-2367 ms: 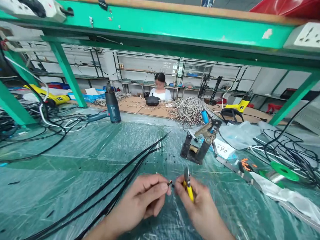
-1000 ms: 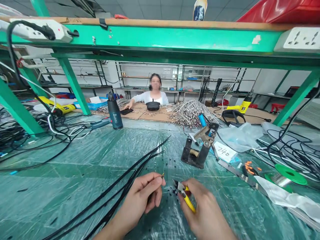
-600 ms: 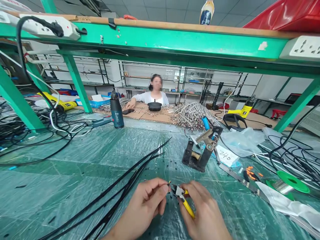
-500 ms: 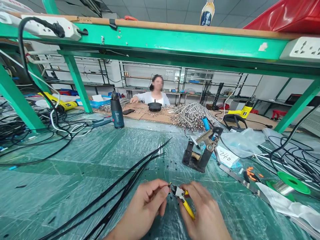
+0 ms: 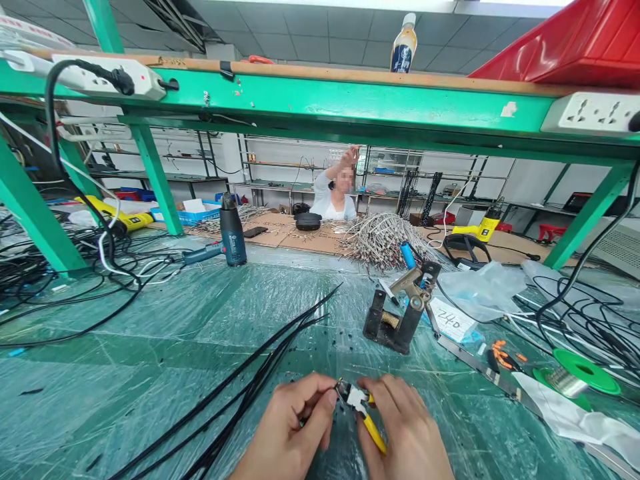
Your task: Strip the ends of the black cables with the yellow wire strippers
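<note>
A thin wire (image 5: 339,382) is pinched between the thumb and forefinger of my left hand (image 5: 297,423); most of it is hidden by the fingers. My right hand (image 5: 410,430) grips yellow-handled wire cutters (image 5: 357,399), their jaws pointing left against the wire end at my left fingertips. Whether the jaws have closed on the wire is too small to tell. Several long black cables (image 5: 255,380) lie on the plastic-covered table beside my left hand, running from the lower left toward the middle.
A black metal stand (image 5: 403,320) sits ahead on the right, near a green solder spool (image 5: 585,370) and a labelled card (image 5: 453,320). A heat gun (image 5: 231,237) stands at the back left. Across the table, a person (image 5: 336,197) is behind bundled grey wires (image 5: 383,237). A green beam (image 5: 320,103) crosses overhead.
My view has tilted up slightly. Both hands keep nearly the same pose at the wire, with the cutters a little lower in the picture. The person opposite has shifted right and raised an arm.
</note>
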Motion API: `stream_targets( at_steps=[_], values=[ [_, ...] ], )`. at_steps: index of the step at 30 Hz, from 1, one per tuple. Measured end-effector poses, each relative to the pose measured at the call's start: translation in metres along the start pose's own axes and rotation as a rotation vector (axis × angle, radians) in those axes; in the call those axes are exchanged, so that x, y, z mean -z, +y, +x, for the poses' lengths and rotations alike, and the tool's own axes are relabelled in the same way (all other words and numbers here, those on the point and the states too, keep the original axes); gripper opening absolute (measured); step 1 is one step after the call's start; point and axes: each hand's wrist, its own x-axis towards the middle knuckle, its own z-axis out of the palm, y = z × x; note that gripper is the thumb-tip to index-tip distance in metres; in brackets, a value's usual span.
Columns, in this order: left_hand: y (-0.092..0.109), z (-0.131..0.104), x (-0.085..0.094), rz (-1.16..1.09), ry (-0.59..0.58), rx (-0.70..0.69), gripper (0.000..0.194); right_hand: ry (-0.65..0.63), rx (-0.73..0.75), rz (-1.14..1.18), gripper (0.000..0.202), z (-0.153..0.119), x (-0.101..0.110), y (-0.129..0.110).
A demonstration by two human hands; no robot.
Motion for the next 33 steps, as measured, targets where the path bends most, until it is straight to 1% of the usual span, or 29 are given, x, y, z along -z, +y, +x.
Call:
stream_targets(
  at_steps=[2,5,7,10,13,16,20,23,26,30,33],
  values=[
    [0.001,0.000,0.000,-0.020,-0.006,0.011,0.037,0.003,0.024,-0.037,0.036,-0.001,-0.001,0.003],
    [0.001,0.000,0.000,-0.042,0.018,0.030,0.035,0.020,0.054,-0.069,0.035,-0.002,-0.003,0.005],
    [0.000,0.001,0.000,-0.048,0.012,0.032,0.036,0.032,0.064,-0.073,0.034,-0.003,-0.006,0.005],
    [0.001,0.000,0.000,-0.052,0.008,0.034,0.036,0.063,-0.004,-0.055,0.032,-0.004,-0.013,0.003],
    [0.003,-0.001,-0.001,-0.040,0.051,0.037,0.035,0.109,-0.076,-0.035,0.031,-0.005,-0.019,-0.002],
    [0.003,-0.002,-0.002,-0.028,0.044,0.021,0.037,0.128,-0.075,-0.022,0.031,-0.006,-0.023,-0.004],
    [0.000,-0.001,-0.002,0.000,0.063,0.010,0.037,0.077,-0.050,-0.030,0.031,-0.008,-0.022,-0.001],
    [-0.003,-0.001,-0.003,0.040,0.082,-0.001,0.037,0.018,0.037,-0.058,0.030,-0.008,-0.018,0.006],
    [-0.004,-0.001,-0.004,0.078,0.102,-0.024,0.036,0.002,0.083,-0.094,0.032,-0.008,-0.016,0.011],
    [-0.003,-0.001,-0.004,0.081,0.104,-0.032,0.034,-0.009,0.062,-0.071,0.032,-0.008,-0.016,0.009],
    [-0.002,0.000,-0.004,0.089,0.118,-0.039,0.032,-0.008,-0.027,-0.007,0.027,-0.010,-0.018,0.004]
  ],
)
